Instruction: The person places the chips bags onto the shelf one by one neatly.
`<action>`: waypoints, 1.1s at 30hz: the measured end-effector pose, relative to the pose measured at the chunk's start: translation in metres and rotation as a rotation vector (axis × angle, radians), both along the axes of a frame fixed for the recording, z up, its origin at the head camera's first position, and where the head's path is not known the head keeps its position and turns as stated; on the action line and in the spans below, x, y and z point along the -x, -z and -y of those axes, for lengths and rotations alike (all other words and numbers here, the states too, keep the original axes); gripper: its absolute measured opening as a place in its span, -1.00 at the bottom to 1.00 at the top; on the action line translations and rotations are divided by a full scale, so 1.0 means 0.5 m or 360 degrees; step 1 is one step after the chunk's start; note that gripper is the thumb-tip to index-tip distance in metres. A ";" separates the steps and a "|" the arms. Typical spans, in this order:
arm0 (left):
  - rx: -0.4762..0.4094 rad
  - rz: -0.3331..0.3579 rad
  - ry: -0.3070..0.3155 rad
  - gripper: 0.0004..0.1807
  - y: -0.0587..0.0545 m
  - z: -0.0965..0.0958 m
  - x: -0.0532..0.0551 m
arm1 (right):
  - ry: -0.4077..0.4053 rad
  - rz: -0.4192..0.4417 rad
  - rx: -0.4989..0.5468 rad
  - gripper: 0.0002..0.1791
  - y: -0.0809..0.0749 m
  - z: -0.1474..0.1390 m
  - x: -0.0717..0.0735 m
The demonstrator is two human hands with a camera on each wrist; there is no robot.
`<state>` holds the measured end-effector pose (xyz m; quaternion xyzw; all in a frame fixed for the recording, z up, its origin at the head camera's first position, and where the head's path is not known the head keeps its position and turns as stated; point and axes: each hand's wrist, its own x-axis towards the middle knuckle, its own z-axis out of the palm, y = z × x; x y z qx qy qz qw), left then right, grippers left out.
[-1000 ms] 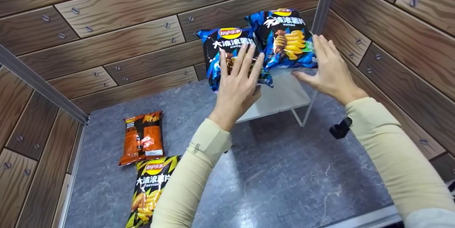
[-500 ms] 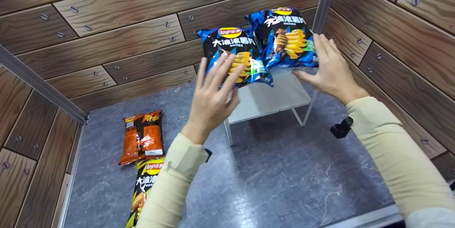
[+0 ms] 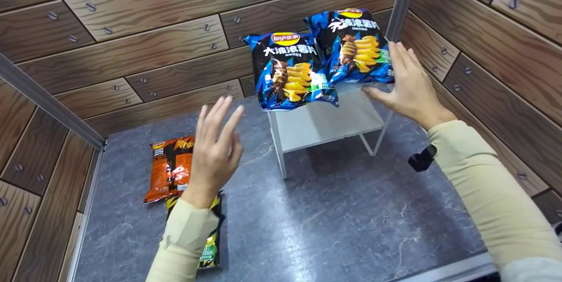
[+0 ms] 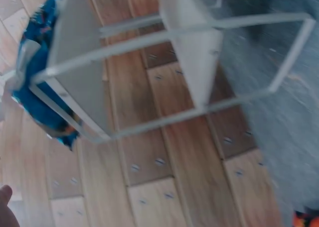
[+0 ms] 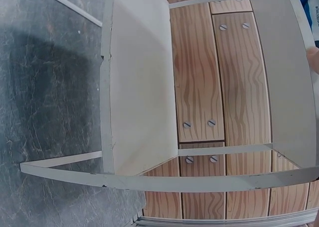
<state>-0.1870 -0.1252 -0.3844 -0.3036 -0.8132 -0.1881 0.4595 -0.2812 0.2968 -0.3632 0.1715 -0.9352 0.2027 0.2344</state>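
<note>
Two blue-and-black bags of potato chips, a left bag and a right bag, lie side by side on the top of a white metal rack. My right hand has its straight fingers along the right bag's right edge, with the thumb spread below. Well to the left of the rack, my left hand holds nothing, its fingers extended. It overlaps an orange chip bag on the floor in the head view. Below that lies a black chip bag with yellow-green, mostly hidden by the left wrist and sleeve.
The rack's lower shelf and thin legs show in the wrist views. Wood-print walls enclose the back and sides. A metal post stands in the back right corner. The floor is grey and marbled.
My left hand has come off the left blue bag and moved left and down, toward the orange bag. My right hand stays beside the right blue bag; both blue bags keep their places.
</note>
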 end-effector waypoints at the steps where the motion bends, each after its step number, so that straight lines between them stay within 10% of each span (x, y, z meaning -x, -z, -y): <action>1: 0.0006 0.0017 -0.0022 -0.43 0.010 0.010 -0.004 | -0.0002 -0.0006 0.0000 0.17 0.001 0.000 0.000; 33: 0.0174 0.0727 -0.0515 -0.26 0.347 0.235 -0.178 | 0.0016 -0.0004 0.0008 0.15 -0.003 0.000 -0.005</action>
